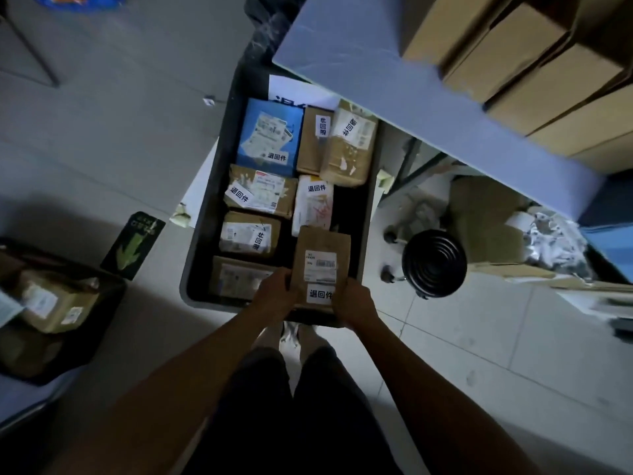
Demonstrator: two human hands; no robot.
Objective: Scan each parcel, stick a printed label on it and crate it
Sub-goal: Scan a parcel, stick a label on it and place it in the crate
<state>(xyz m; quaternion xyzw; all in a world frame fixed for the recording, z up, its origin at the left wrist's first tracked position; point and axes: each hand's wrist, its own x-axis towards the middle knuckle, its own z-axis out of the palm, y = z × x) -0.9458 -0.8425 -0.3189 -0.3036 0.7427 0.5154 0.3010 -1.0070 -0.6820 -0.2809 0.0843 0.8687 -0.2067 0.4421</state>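
Both hands, left and right, fingers clamped on the near end of a labelled brown parcel, held over the crate. Free slot: dark gap at near right. Lower it flat, label up, beside the white parcel

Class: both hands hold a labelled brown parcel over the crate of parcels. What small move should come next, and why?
Probably lower the brown parcel into the dark gap at the crate's right side. The left hand and right hand both have a grip on it, its white printed label is already on, and that gap looks like the only bare space.
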